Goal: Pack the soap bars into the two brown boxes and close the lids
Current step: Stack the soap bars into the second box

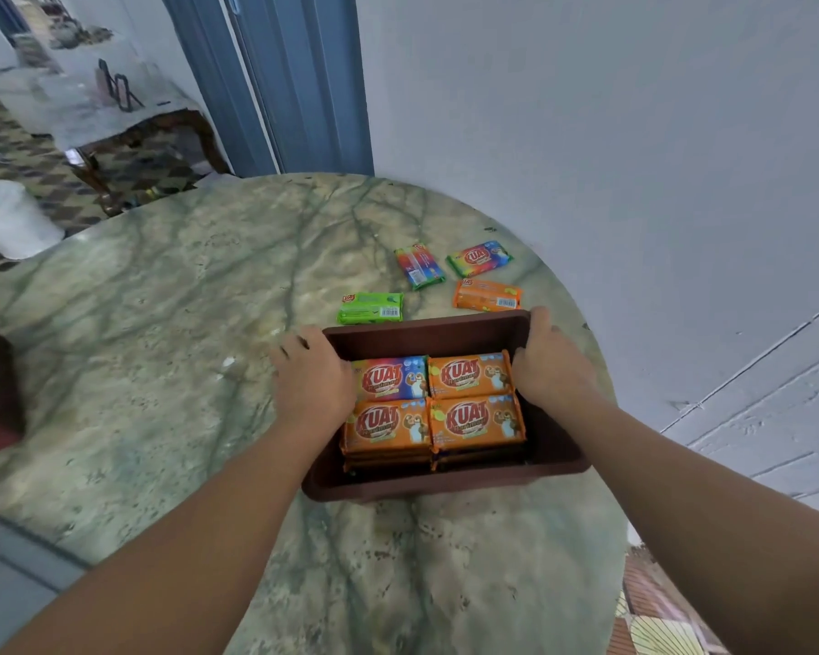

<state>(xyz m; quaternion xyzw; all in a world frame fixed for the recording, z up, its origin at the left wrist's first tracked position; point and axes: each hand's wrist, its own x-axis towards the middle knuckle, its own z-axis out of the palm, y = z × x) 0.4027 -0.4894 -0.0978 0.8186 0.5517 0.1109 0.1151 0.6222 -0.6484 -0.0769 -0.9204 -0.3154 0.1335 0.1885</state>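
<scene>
Soap bars [469, 375] fill brown box [426, 335]; both hands' fingers clamp its sides, tips hidden.

We reach both bare forearms up from the lower corners of the frame toward its centre. Our left hand [310, 371] lies palm down, fingers curled over an edge. Our right hand [552, 361] does likewise, right of centre, thumb turned inward.
</scene>
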